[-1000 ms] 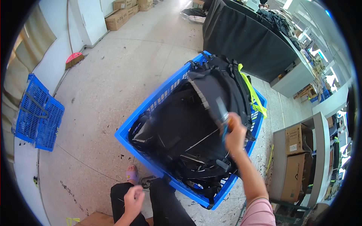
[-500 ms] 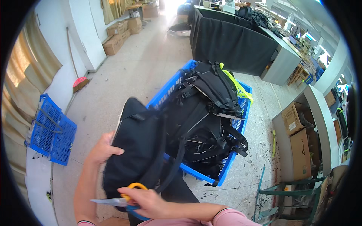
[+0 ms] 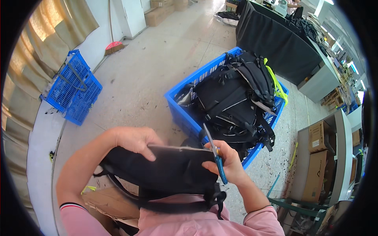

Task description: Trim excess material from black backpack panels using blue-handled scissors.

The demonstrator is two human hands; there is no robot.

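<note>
A black backpack (image 3: 165,173) lies across my lap, its top edge facing up. My left hand (image 3: 136,140) grips that upper edge near the middle. My right hand (image 3: 226,162) pinches the bag's right corner and also holds scissors (image 3: 215,155) with a teal handle, blades pointing up and away. In front of me stands a blue plastic crate (image 3: 185,114) piled with several more black backpacks (image 3: 236,98), one with a neon yellow strap (image 3: 277,84).
Two empty blue crates (image 3: 71,88) are stacked at the left wall. A black-draped table (image 3: 275,39) stands behind the crate. Cardboard boxes (image 3: 319,157) sit on a shelf at right. A flattened cardboard piece (image 3: 106,202) lies by my left knee.
I have turned the backpack flat across my lap. My left hand moved from its side to the top edge. The right hand with the scissors rose from beneath the bag to its right corner.
</note>
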